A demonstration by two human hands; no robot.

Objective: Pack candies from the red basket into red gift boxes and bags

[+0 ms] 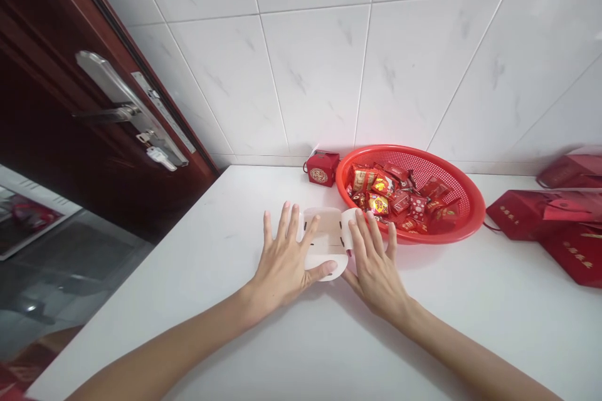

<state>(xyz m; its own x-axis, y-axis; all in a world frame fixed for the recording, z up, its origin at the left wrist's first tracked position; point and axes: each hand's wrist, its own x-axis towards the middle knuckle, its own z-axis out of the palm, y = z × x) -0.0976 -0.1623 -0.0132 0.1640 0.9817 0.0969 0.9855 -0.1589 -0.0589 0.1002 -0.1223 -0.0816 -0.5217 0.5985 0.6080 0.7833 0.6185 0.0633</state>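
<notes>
A small unfolded carton [324, 237], white on its inner side with dark slots in its flaps, lies on the white table between my hands. My left hand [286, 260] has its fingers spread, touching the carton's left side, with the thumb on the near rounded flap. Fingers apart, my right hand [376, 260] rests against the right flap, and a bit of red shows under it. Just beyond my right hand is a red plastic basket [463, 200] holding many red-wrapped sweets [399, 200].
A small red box [322, 168] stands by the tiled wall [320, 75], left of the basket. Several larger red boxes [522, 213] lie at the right. A dark red door [51, 94] with keys [160, 155] in its lock is at the left, beyond the table [207, 244].
</notes>
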